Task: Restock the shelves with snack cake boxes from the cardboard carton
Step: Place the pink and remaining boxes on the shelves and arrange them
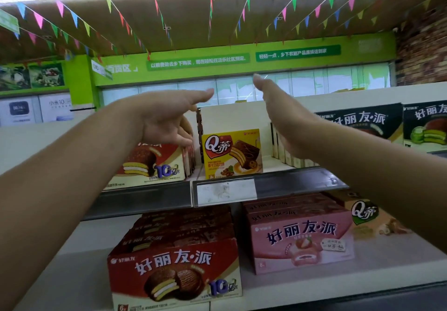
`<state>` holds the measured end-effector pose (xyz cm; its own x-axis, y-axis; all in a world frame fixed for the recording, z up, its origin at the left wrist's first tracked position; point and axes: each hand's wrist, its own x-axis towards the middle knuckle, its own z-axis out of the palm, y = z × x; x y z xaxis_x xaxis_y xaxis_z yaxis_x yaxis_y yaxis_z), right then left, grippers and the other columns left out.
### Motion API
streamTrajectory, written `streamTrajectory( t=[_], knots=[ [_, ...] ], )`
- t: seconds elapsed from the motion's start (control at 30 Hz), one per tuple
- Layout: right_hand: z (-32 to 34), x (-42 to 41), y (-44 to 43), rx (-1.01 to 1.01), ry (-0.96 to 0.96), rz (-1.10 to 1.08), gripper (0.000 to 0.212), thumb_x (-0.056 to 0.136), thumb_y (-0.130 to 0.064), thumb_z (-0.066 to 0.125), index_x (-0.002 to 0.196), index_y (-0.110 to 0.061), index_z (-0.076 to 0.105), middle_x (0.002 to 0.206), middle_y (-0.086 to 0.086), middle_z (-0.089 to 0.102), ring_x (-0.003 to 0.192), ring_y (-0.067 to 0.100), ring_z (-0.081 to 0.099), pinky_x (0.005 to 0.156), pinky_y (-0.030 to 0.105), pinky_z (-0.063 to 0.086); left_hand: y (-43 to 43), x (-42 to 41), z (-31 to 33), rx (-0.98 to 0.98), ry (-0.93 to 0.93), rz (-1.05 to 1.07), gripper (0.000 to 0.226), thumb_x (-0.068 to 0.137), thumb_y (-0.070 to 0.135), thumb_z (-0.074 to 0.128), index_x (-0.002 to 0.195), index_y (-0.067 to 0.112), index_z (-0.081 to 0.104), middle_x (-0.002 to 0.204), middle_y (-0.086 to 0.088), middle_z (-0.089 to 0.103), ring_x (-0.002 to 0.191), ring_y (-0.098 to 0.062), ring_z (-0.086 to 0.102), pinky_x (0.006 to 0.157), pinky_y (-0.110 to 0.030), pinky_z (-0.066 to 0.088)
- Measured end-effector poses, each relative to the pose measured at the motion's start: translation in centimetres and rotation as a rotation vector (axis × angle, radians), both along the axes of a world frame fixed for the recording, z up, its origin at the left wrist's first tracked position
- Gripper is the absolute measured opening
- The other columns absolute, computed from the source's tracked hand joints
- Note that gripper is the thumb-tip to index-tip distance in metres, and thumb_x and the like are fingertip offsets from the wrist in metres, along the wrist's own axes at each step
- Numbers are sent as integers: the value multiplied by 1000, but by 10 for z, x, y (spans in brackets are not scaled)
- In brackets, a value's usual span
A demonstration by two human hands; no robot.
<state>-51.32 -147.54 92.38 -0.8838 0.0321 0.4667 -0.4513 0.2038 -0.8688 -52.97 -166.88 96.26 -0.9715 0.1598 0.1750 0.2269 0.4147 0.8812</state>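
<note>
Left hand (167, 117), right hand (280, 107) outstretched, empty.

Coloured bunting (59, 7) hangs above a green wall banner (362, 54).

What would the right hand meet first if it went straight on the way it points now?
Likely nothing near. The right hand points forward and up, its fingertips above the yellow box and the back panel. The way looks free as far as the picture shows, but depth is unclear.
</note>
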Motion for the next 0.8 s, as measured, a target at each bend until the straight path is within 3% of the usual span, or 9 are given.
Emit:
streamTrajectory(
  t=[0.17, 0.33, 0.63, 0.8],
  knots=[
    [23, 28, 34, 57, 212, 35, 69, 102, -63, 29, 160, -27, 25, 168, 1, 22, 155, 19, 18, 127, 49, 11, 18, 16, 20, -53, 184, 4, 77, 92, 60, 58, 151, 15, 41, 149, -29, 42, 135, -45, 46, 110, -48, 45],
    [46, 39, 89, 88, 288, -120, 70, 103, -63, 29, 159, -22, 31, 164, 0, 35, 152, 21, 28, 124, 52, 18, 66, 20, 26, -46, 292, 2, 76, 92, 63, 57, 153, 21, 42, 154, -21, 41, 144, -37, 38, 112, -45, 39],
    [36, 16, 194, 175, 101, -313, 79, 100, -69, 24, 156, -14, 35, 164, 6, 33, 153, 25, 24, 125, 52, 15, 167, 13, 8, 131, 271, -24, 66, 103, 59, 40, 159, 25, 29, 168, -5, 21, 155, -24, 20, 126, -47, 15],
    [12, 2, 223, 118, -10, -231, 76, 103, -64, 27, 155, -10, 37, 161, 9, 38, 150, 23, 31, 125, 42, 19, 198, 4, -9, 258, 197, 8, 63, 107, 54, 31, 162, 27, 18, 170, -3, 13, 156, -23, 14, 124, -44, 9]
  ],
)
